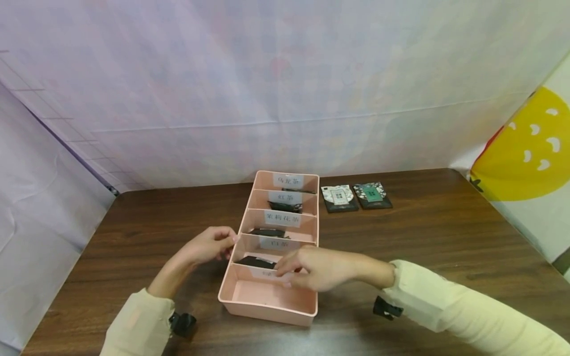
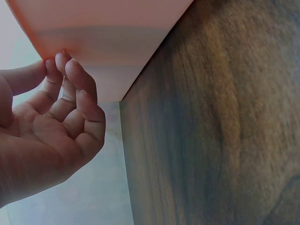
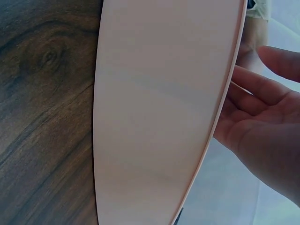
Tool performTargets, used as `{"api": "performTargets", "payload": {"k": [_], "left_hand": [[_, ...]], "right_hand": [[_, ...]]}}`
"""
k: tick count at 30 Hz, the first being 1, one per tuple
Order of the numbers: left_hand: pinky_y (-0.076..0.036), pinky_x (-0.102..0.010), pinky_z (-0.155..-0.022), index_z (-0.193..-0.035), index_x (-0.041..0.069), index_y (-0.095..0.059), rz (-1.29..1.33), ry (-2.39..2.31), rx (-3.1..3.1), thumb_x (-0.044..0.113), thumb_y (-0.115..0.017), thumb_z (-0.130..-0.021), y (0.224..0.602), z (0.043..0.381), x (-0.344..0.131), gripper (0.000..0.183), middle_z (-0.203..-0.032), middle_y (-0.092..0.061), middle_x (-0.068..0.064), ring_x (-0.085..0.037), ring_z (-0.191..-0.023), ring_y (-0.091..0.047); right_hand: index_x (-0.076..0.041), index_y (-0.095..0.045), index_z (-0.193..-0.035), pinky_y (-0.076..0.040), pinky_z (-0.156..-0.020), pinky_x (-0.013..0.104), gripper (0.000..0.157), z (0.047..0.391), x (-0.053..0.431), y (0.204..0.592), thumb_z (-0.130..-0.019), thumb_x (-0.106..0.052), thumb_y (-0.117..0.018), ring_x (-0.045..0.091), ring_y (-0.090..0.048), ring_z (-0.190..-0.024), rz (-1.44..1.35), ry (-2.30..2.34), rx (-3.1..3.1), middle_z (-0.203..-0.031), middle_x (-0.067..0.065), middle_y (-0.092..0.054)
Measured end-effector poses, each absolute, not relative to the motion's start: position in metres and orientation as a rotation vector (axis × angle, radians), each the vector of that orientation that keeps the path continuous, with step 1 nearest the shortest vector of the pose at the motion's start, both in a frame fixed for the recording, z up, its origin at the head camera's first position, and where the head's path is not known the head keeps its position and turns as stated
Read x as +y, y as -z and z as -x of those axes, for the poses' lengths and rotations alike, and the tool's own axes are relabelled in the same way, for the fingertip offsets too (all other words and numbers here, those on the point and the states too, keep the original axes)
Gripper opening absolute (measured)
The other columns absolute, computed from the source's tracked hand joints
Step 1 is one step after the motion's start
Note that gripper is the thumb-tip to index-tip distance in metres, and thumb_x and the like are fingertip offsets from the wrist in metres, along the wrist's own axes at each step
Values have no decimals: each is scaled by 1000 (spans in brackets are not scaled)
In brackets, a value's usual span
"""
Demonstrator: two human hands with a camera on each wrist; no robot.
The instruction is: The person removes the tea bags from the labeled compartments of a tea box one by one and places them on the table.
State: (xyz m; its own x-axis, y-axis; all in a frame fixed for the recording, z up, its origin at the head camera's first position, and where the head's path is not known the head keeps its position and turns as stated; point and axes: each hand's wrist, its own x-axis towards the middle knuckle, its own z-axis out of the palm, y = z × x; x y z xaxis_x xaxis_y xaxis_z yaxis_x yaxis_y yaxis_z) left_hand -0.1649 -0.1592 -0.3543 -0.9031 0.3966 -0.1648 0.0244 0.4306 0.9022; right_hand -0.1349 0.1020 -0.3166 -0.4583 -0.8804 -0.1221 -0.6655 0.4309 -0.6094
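A pink divided box [image 1: 269, 312] stands lengthwise on the table, with several compartments and a white paper label in each. My left hand [image 1: 214, 243] pinches the box's left rim between thumb and fingertips, as the left wrist view also shows. Over the front divider reaches my right hand [image 1: 318, 269], fingers loosely bent and thumb apart from them. Its fingertips are right at the right end of a black packet [image 1: 255, 262] in the second compartment from the front. In the right wrist view the box's side wall [image 3: 154, 112] hides part of those fingers.
Dark packets also lie in the compartments farther back, one black packet [image 1: 285, 206] among them. Right of the box, two flat tea packets lie on the table: one with a white label [image 1: 339, 197], one with a green label [image 1: 372, 194]. A pale curtain [image 1: 285, 99] hangs behind.
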Motion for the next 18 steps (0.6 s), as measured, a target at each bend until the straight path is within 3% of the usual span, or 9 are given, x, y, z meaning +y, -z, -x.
{"api": "performTargets", "payload": {"k": [18], "left_hand": [[-37, -28, -53, -83, -6, -52, -356, -1455, 2350, 8, -49, -92, 354, 164, -159, 17, -62, -49, -2, -14, -59, -49]], "right_hand": [[3, -60, -113, -44, -84, 23, 28, 135, 105, 315, -87, 0, -51, 17, -55, -105, 1281, 764, 2282, -118, 13, -57]]}}
